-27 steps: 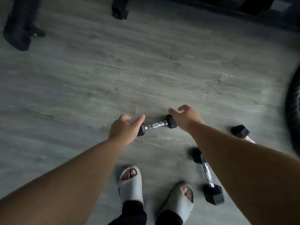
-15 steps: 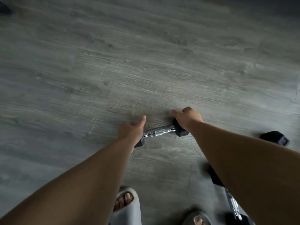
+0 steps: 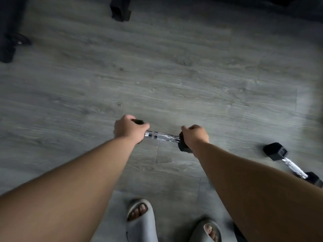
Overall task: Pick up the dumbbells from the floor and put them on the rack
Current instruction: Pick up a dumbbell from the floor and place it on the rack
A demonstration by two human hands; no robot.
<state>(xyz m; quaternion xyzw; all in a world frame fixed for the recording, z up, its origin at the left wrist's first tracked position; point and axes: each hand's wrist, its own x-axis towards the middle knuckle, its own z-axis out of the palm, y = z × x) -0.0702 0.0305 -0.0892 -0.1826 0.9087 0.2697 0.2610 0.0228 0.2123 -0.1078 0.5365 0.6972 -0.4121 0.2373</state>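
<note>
A small dumbbell (image 3: 161, 136) with a chrome handle and black hex heads is held between both hands above the grey wood-look floor. My left hand (image 3: 130, 128) is closed over its left head, which is mostly hidden. My right hand (image 3: 195, 136) grips its right head, whose lower part shows below the fingers. A second dumbbell (image 3: 291, 165) lies on the floor at the right, its near end partly cut off by my right forearm. The rack is not clearly seen.
My feet in grey slides (image 3: 140, 220) stand at the bottom centre. A black equipment foot (image 3: 120, 10) sits at the top centre, and dark gear (image 3: 10, 32) fills the top left corner. Dark shapes line the top right edge.
Both hands have closed on the dumbbell's two heads and lifted it off the floor. The camera has risen and tilted up, bringing the black equipment at the top back into view.
</note>
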